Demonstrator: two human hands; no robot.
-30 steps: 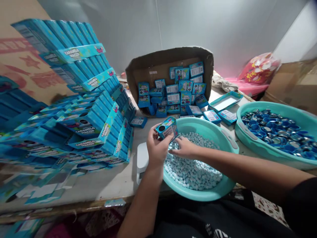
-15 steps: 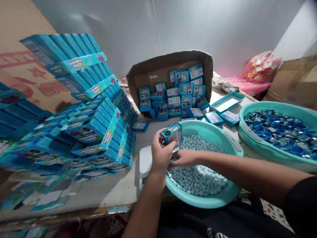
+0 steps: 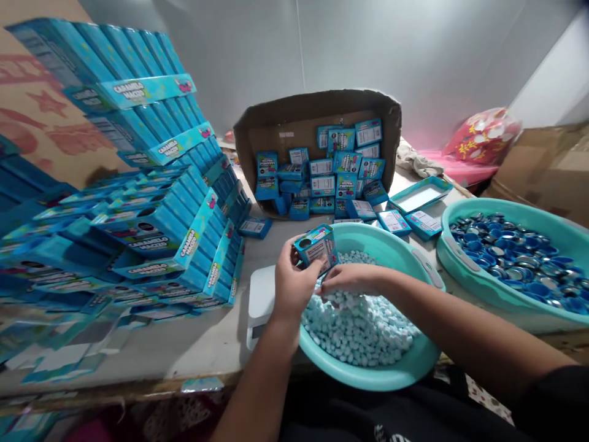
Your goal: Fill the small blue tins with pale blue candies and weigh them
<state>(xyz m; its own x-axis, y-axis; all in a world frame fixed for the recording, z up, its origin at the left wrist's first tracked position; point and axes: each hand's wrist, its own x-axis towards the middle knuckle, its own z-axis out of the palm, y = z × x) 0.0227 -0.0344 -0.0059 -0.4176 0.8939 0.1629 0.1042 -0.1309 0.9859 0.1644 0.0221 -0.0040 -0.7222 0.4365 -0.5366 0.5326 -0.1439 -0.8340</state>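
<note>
My left hand is wrapped around a small blue candy box, tilted above the left rim of a turquoise basin. A dark round mark shows near one corner of the box. In the basin lies a heap of small pale-blue candies. Just right of and below the box, my right hand has its fingers curled over candies at the top of the heap. Its fingertips are partly hidden by the candies and by the left hand. A white scale stands beside the left wrist, partly covered by the forearm.
Stacked display trays of blue boxes rise on the left. Behind the basin, a cardboard carton lies on its side, holding several blue boxes. At right stands another turquoise basin of blue-and-silver lids. A shallow blue tray lies behind it.
My right hand has come up slightly, with candies now showing at its fingers. The box in my left hand has tilted, showing more of its printed side. The whole view has shifted a little.
</note>
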